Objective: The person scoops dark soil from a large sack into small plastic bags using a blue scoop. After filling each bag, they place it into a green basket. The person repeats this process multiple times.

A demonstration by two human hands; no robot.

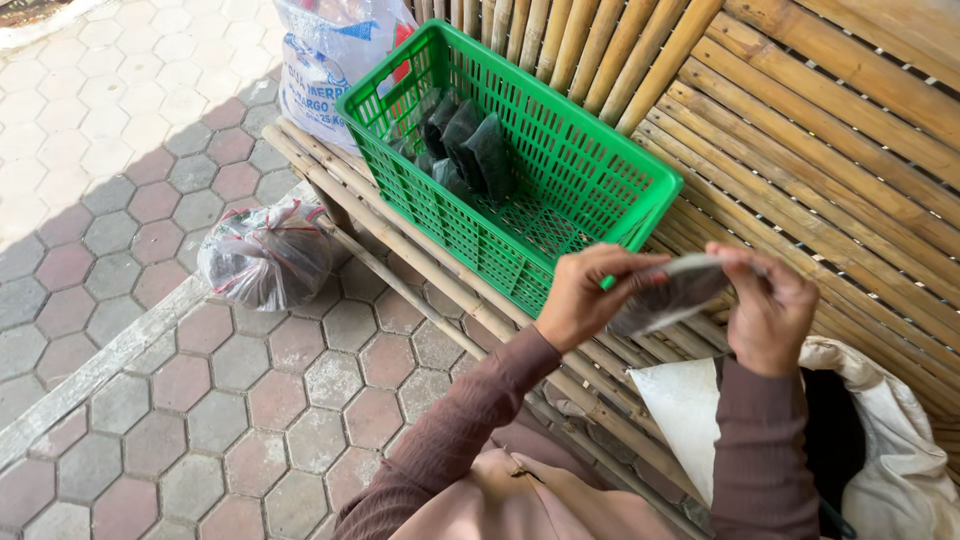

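Note:
My left hand (582,296) and my right hand (768,310) both pinch the top edge of a small clear plastic pouch (668,298) filled with dark material, held above a bamboo bench (800,170). Just beyond my hands stands a green plastic basket (590,205) on the bench. Inside it lie several similar dark filled pouches (465,150), stacked toward its far left end.
A white sack (880,420) with its mouth open sits at my right on the bench. A tied clear bag of dark material (268,255) rests on the hexagonal paving below. A printed white sack (325,60) leans behind the basket.

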